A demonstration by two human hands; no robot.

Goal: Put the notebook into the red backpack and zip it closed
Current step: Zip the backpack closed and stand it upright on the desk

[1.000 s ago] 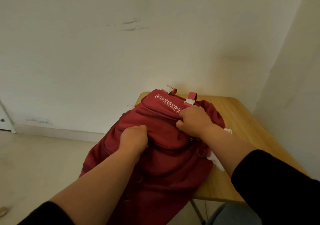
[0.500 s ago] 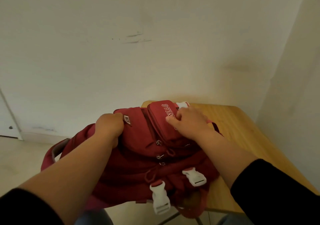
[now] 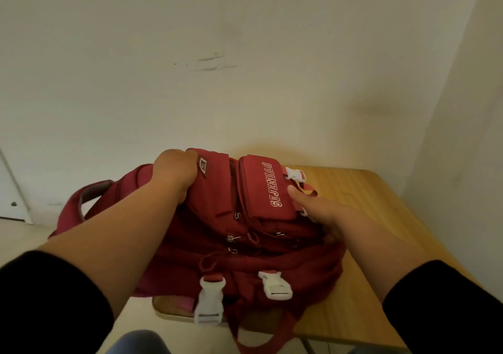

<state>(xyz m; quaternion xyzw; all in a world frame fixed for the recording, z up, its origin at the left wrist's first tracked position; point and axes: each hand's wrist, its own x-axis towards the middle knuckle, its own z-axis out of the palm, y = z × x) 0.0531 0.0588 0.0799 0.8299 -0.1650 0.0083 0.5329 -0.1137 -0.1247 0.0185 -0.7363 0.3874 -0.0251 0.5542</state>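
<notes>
Wall (image 3: 245, 54): pale, filling the upper half of the frame, with faint dark scuffs above centre; it looks the same as half a second ago.
Counter (image 3: 367, 217): wooden top in the lower right of the frame, carrying the bag; more of its near left corner shows now than in the earlier frame.
Red backpack (image 3: 223, 258): centre of the frame, lying on the counter's left part with its left side and a shoulder strap (image 3: 81, 201) overhanging the edge. Compared with the earlier frame it sits a little further onto the counter and its lettered front pocket (image 3: 268, 187) is fully uncovered. Several zipper pulls show down the middle.
Left hand (image 3: 174, 174): upper centre-left, fingers clenched round the bag's top edge, as before.
Right hand (image 3: 324, 217): right of centre, it has slid off the top of the lettered pocket to the bag's right side; thumb stretched along the pocket edge, the other fingers hidden under the fabric, so its hold cannot be told.
White buckles (image 3: 209, 302): two at the bag's near edge, lower centre, the left one hanging over the counter edge.
Notebook: not visible anywhere in the frame.
</notes>
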